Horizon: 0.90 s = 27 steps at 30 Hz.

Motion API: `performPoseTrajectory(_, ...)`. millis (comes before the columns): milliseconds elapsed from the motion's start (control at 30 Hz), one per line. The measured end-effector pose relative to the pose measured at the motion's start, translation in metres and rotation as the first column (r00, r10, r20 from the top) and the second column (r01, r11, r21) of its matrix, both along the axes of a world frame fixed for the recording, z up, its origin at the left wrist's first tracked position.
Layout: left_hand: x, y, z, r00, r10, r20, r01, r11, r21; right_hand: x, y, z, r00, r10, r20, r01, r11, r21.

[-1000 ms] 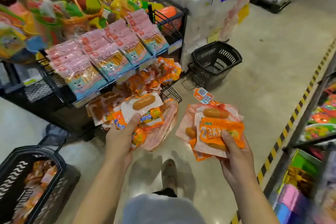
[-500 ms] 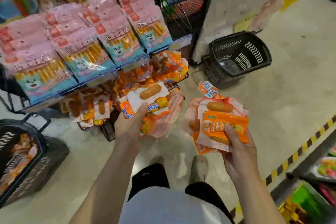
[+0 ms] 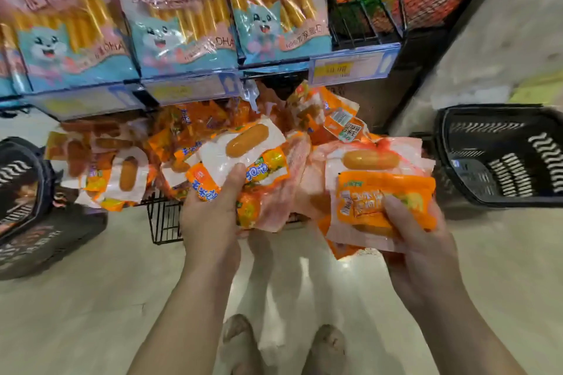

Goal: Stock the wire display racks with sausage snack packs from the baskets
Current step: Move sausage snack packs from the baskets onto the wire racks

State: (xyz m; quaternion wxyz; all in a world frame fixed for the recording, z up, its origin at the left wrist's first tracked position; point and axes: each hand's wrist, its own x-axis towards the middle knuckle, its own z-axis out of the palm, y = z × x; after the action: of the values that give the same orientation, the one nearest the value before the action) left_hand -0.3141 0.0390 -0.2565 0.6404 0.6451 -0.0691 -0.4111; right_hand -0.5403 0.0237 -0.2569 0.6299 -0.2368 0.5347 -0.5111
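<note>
Each hand grips sausage snack packs, left hand (image 3: 210, 216) and right hand (image 3: 417, 240), before a lower wire rack (image 3: 161, 222) heaped with orange packs (image 3: 195, 128), black baskets (image 3: 499, 155) flanking.

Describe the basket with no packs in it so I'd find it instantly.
Start at the wire rack topped with blue-and-pink packs. Right of its black frame, on the pale floor, sits a black basket with white wavy slots. Unlike the left basket, which holds something orange-brown, its inside shows bare.
</note>
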Motion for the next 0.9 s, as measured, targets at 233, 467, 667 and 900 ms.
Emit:
performPoseTrajectory(233, 0.007, -0.051, -0.031, 0.994, 0.092, 0.053, -0.086, 0.990, -0.108, 0.019, -0.070, -0.038, 0.993, 0.114, 0.018, -0.110, 0.983, -0.149)
performPoseTrajectory(467, 0.020, -0.082, -0.041, 0.988, 0.080, 0.134, -0.056, 0.983, -0.176, 0.048, -0.119, -0.049, 0.991, 0.118, 0.055, -0.105, 0.973, -0.207)
performPoseTrajectory(667, 0.034, -0.111, -0.051, 0.948, 0.132, 0.288, -0.076, 0.977, -0.199, 0.059, -0.157, -0.052, 0.980, 0.103, -0.170, -0.152, 0.939, -0.308)
performPoseTrajectory(900, 0.036, -0.129, -0.044, 0.613, -0.177, 0.770, 0.063, 0.982, 0.176, 0.063, -0.191, -0.072, 0.742, 0.058, -0.668, -0.332, 0.897, -0.291)
